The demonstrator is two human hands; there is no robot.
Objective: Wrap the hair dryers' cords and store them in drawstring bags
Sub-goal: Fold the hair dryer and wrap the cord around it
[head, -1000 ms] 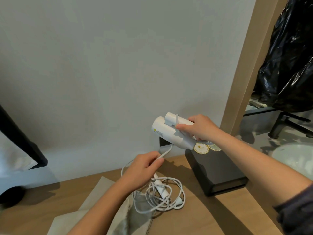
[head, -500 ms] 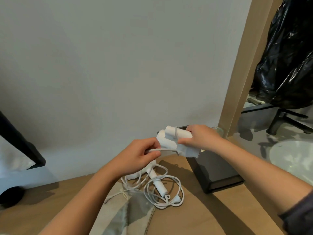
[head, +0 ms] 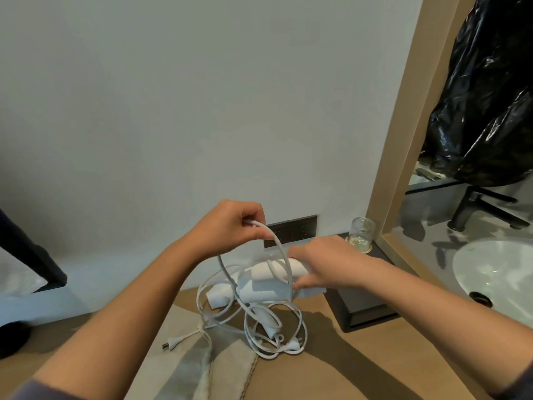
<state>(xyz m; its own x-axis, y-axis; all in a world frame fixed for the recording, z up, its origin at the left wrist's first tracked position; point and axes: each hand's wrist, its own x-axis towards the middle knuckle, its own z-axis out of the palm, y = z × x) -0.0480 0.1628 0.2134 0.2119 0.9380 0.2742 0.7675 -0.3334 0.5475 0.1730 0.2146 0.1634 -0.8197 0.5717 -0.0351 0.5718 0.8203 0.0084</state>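
My right hand (head: 326,262) grips a folded white hair dryer (head: 268,281) just above the wooden table. A loop of its white cord (head: 284,255) arcs over the dryer body. My left hand (head: 230,226) pinches that cord above and to the left of the dryer. The rest of the cord lies in a loose tangle (head: 268,327) on the table. A second white dryer (head: 220,295) lies behind the tangle, partly hidden, with a plug (head: 173,342) trailing left. Beige drawstring bags (head: 219,370) lie flat at the front.
A black box (head: 357,304) stands right of the dryer with a glass jar (head: 362,235) on it. A dark wall socket panel (head: 291,229) is behind my hands. A wooden mirror frame (head: 395,145), sink and black bag are at the right.
My left hand has risen from near the table, pulling the cord up into a loop over the dryer. My right hand has lowered the dryer toward the table.
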